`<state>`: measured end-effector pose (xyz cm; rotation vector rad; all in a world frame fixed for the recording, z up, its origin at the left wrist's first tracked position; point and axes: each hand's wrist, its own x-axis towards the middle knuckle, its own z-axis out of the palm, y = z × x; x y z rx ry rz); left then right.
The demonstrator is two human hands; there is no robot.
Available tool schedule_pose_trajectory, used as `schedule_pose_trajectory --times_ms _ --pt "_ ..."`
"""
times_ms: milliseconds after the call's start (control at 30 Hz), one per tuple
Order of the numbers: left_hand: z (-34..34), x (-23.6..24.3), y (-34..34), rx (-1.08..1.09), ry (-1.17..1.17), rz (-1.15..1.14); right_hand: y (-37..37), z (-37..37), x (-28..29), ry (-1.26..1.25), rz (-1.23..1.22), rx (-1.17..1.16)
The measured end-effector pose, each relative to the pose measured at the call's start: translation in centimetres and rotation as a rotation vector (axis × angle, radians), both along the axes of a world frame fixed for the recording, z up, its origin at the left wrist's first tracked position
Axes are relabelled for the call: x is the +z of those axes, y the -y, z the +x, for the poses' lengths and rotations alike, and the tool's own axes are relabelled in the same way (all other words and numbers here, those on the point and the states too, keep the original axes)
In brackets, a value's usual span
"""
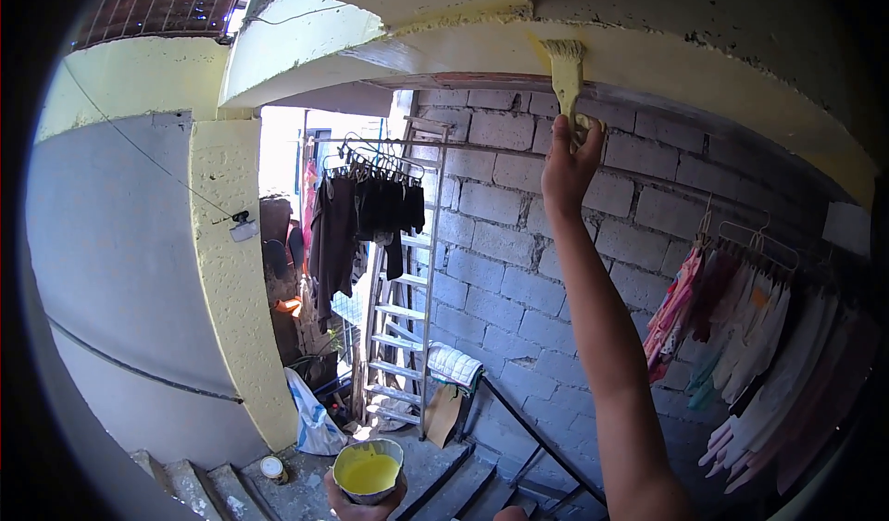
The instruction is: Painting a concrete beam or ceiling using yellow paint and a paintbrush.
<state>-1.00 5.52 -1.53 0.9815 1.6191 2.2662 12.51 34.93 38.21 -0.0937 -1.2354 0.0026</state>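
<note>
Raised high, my right hand [575, 162] is closed around the handle of a paintbrush [566, 72]. The brush stands upright, and its bristles touch the pale yellow face of a concrete beam [463, 47]. Wetter, stronger yellow shows just left of the bristles. Low in front of me, my left hand [366, 507] wraps round a small cup of yellow paint [369, 470]. Paint streaks the inner wall of the cup. Its underside is hidden by my fingers.
An aluminium ladder [400, 336] leans by the opening, near hanging dark clothes [366, 220]. More laundry [741, 326] hangs at right before a block wall [519, 234]. Concrete steps [199, 489], a small can [273, 469], a white sack [317, 419] and a dark handrail [537, 438] lie below.
</note>
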Motion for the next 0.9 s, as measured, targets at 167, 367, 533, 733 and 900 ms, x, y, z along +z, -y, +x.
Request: schedule_pose_trajectory --times_ms 167,367,533,733,900 --pt "-0.1 -0.5 -0.1 -0.034 0.083 -0.011 -2.0 0.0 -0.3 -0.026 -0.047 0.018" --pt "-0.3 -0.5 0.2 -0.077 0.121 -0.015 -4.2 0.8 -0.6 -0.079 -0.158 -0.031" --pt "-0.3 1.0 0.5 -0.037 0.06 -0.007 -3.3 0.5 -1.0 -0.111 -0.195 -0.138" --pt "-0.4 1.2 0.8 -0.029 0.043 -0.038 -3.2 1.3 -2.0 -0.132 -0.254 -0.137" --pt "-0.7 0.6 0.9 -0.042 -0.013 -0.031 -1.5 1.0 -1.6 -0.179 -0.334 -0.087"
